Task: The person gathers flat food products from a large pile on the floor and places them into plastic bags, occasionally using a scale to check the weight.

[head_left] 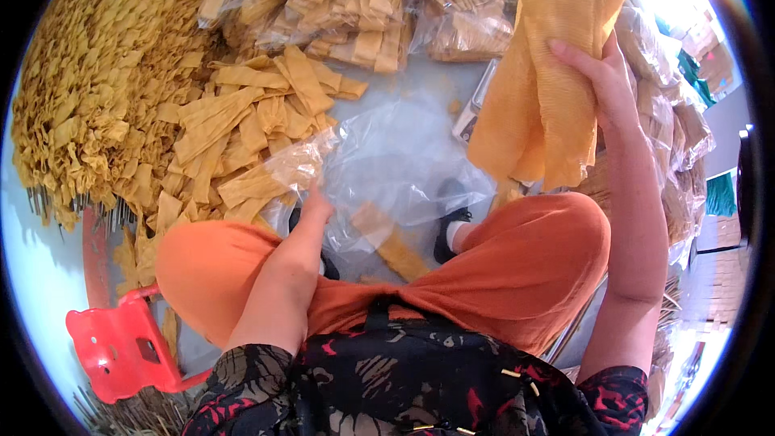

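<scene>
My right hand [601, 81] is raised at the upper right, its thumb and fingers wrapped round a bundle of long yellow crinkled sheets [541, 105]. The sheets hang down toward my right knee. Low between my knees, my left hand [317, 198] is closed at the edge of a clear plastic bag [404, 145], its fingers partly hidden by the film. The bag lies spread over the floor in front of me. Through it shows a single yellow strip [391, 250]. Loose yellow strips [242, 121] lie in a heap just beyond my left hand.
A tall pile of yellow strips [105, 73] fills the far left. Filled clear bags [339, 8] stand at the back, and more bags [678, 129] are stacked at the right. A small red chair [121, 355] stands at the lower left. A flat pale object [476, 105] lies beside the hanging sheets.
</scene>
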A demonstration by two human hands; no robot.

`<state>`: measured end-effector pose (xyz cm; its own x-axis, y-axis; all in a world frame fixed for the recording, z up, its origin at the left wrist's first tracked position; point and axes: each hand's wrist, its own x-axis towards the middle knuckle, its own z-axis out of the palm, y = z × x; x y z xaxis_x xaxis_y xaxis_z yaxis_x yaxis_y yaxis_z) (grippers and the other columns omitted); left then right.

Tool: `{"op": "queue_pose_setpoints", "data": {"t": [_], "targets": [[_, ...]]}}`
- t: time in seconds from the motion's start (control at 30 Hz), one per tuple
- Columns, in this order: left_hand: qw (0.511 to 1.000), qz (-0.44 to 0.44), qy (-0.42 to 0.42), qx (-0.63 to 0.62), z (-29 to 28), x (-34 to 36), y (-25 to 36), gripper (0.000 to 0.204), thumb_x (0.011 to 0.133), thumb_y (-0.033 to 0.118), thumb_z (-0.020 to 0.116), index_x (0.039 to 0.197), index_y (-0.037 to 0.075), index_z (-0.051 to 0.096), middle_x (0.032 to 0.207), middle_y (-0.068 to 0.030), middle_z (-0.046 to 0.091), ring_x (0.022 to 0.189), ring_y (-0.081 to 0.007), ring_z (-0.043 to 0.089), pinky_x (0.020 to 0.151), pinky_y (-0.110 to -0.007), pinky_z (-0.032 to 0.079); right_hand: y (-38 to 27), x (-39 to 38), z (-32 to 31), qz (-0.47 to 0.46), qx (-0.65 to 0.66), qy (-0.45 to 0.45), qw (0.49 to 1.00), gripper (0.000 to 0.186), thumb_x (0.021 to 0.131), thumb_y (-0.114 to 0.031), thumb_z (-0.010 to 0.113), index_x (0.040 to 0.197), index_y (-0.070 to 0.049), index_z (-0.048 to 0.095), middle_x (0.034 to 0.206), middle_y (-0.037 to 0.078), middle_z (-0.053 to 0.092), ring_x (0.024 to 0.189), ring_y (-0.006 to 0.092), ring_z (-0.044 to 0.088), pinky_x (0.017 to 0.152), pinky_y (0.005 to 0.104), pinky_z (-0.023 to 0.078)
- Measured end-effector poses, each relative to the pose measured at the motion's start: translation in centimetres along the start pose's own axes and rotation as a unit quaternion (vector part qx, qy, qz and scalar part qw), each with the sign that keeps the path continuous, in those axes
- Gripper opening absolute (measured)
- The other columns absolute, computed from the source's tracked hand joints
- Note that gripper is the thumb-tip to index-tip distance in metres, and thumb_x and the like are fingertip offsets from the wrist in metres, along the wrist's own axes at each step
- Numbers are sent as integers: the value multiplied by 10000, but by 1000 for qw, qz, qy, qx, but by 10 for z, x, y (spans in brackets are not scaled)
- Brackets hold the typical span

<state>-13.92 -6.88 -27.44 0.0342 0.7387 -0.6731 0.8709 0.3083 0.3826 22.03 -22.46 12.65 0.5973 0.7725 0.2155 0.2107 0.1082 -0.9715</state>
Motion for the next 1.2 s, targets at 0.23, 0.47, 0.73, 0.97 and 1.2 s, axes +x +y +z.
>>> {"op": "queue_pose_setpoints", "data": {"t": [0.23, 0.47, 0.73, 0.97, 1.2], "targets": [[893, 243, 275, 260, 19, 18, -28, 770, 716, 208, 759, 1385, 247, 380, 1114, -146, 641, 1001, -360, 613, 927, -415, 469, 72, 37, -28, -20, -130, -28, 991, 713, 700, -105, 813, 1295, -43, 425, 1141, 109, 610, 1017, 205, 614, 863, 328, 508], [937, 273, 160, 145, -17, 46, 13, 171, 828, 218, 594, 915, 116, 700, 920, -143, 675, 887, -336, 633, 779, -442, 496, 147, 47, -50, 90, -75, 32, 993, 751, 692, -60, 805, 1325, -67, 401, 1162, 100, 596, 1043, 207, 600, 874, 336, 501], [902, 408, 96, 102, -195, 52, 89, 146, 807, 56, 653, 944, 78, 701, 919, -92, 690, 852, -215, 654, 778, -318, 508, 206, 53, -76, 50, -158, -2, 986, 769, 684, -100, 801, 1343, -82, 405, 1176, 91, 603, 1053, 191, 588, 885, 330, 481], [903, 221, 112, 351, -243, 81, 51, 272, 810, 30, 612, 1057, 114, 687, 1149, -124, 643, 1003, -265, 628, 868, -354, 487, 252, 31, -63, 124, -334, -131, 925, 889, 615, -183, 810, 1388, -138, 371, 1106, 124, 653, 1046, 239, 616, 910, 335, 454], [896, 398, 26, 195, -50, 51, 140, 305, 819, 42, 531, 1104, 82, 631, 1068, -173, 629, 964, -333, 611, 847, -395, 482, 281, 25, -46, 149, -338, -257, 893, 887, 598, -215, 812, 1374, -208, 382, 1068, 154, 654, 1032, 318, 616, 886, 373, 458]]}}
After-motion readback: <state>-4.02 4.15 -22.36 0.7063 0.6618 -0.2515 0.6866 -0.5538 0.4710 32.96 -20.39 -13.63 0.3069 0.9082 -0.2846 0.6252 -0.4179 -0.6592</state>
